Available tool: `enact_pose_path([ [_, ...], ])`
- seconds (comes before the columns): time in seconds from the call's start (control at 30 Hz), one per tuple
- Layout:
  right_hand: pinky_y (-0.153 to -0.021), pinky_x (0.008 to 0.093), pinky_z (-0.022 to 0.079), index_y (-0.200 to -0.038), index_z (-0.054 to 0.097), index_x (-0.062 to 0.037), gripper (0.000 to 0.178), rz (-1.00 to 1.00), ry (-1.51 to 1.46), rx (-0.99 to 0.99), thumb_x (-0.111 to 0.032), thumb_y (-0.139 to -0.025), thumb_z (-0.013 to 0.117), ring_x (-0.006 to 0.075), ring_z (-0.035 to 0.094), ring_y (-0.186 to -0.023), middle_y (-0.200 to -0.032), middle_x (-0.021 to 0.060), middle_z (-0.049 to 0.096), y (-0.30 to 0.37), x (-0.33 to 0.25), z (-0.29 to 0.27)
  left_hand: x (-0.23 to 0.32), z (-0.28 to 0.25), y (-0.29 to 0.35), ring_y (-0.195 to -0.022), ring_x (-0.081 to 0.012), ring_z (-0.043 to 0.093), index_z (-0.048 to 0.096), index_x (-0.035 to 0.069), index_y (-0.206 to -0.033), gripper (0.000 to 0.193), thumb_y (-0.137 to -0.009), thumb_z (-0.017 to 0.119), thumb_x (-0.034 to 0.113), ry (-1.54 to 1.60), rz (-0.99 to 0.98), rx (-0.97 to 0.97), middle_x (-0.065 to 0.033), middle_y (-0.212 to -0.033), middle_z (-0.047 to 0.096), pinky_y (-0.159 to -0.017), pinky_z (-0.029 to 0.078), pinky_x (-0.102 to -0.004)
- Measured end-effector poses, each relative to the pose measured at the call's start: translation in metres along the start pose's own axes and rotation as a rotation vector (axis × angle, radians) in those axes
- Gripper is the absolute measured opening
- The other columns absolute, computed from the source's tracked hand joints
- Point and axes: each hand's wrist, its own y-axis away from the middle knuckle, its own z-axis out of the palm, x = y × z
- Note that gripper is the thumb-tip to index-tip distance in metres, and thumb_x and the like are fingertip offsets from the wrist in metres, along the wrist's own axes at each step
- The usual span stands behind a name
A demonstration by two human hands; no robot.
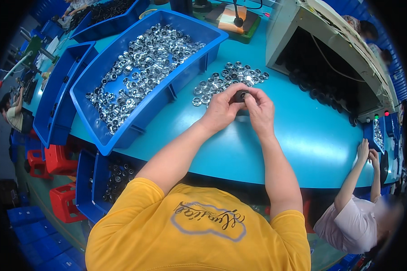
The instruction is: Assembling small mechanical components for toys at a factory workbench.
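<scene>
Both my hands meet above the turquoise table (221, 156), in front of a loose spread of shiny clear-and-silver round parts (206, 87). Between them is a small black round part (241, 95) with a lighter centre. The fingers of my left hand (222, 109) curl around it from the left. My right hand (261, 110) closes on it from the right, its thumb pressed near the centre. Fingers cover much of the part, so its full shape is hidden. Many more of the shiny round parts lie in a large blue bin (176, 86) to the left.
A pale box-like housing (282, 36) stands at the right, with a row of black round parts (321, 94) at its opening. Another blue bin (54, 101) and red stools (61, 160) are left. A co-worker (352, 221) sits at the right; a green-based fixture (246, 34) is behind.
</scene>
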Motion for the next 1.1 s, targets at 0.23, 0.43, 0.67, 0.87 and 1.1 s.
enact_pose_path([
  [0.23, -0.074, 0.0271, 0.054, -0.11, 0.07, 0.0011, 0.024, 0.031, -0.052, -0.044, -0.014, -0.092, 0.064, 0.0121, 0.065, -0.083, -0.099, 0.0073, 0.069, -0.002, -0.002, -0.001, -0.001, 0.001, 0.001, -0.102, -0.0149, 0.067, 0.056, 0.007, -0.131, 0.044, -0.09, 0.06, -0.009, -0.235, 0.149, 0.021, -0.0046, -0.113, 0.066, -0.085, 0.056, -0.0295],
  [0.43, -0.073, 0.025, 0.055, -0.117, 0.067, 0.0027, 0.026, 0.158, -0.392, -0.158, -0.01, -0.094, 0.066, 0.0121, 0.066, -0.088, -0.103, 0.0086, 0.07, -0.005, -0.011, -0.009, 0.003, -0.001, -0.002, -0.091, -0.0103, 0.062, 0.047, 0.008, -0.14, 0.05, -0.093, 0.059, -0.005, 0.29, -0.206, -0.015, -0.0037, -0.114, 0.062, -0.066, 0.054, -0.0242],
  [0.67, -0.071, 0.0247, 0.055, -0.116, 0.065, 0.0023, 0.028, 0.128, -0.357, -0.142, -0.009, -0.092, 0.071, 0.0108, 0.065, -0.085, -0.098, 0.0065, 0.069, -0.003, -0.015, -0.005, 0.001, -0.002, -0.003, -0.091, -0.0088, 0.062, 0.046, 0.01, -0.145, 0.054, -0.094, 0.058, -0.004, 0.255, -0.216, -0.029, -0.0031, -0.115, 0.063, -0.062, 0.051, -0.0223],
  [0.87, -0.069, 0.0241, 0.055, -0.106, 0.065, 0.0004, 0.02, 0.175, -0.33, -0.099, -0.011, -0.091, 0.073, 0.0104, 0.064, -0.082, -0.095, 0.0051, 0.068, -0.006, 0.001, -0.006, -0.006, 0.003, -0.002, -0.103, -0.0147, 0.066, 0.056, 0.006, -0.137, 0.049, -0.091, 0.056, -0.011, 0.02, 0.007, -0.019, -0.0069, -0.123, 0.065, -0.076, 0.059, -0.0284],
  [1.1, -0.069, 0.0258, 0.056, -0.109, 0.064, 0.0006, 0.021, 0.238, -0.411, -0.132, -0.012, -0.093, 0.07, 0.0108, 0.065, -0.082, -0.097, 0.0046, 0.068, -0.008, -0.003, -0.007, -0.006, 0.004, -0.003, -0.099, -0.0162, 0.067, 0.054, 0.005, -0.139, 0.052, -0.09, 0.057, -0.011, 0.003, 0.021, 0.007, -0.0083, -0.12, 0.066, -0.076, 0.059, -0.0286],
])
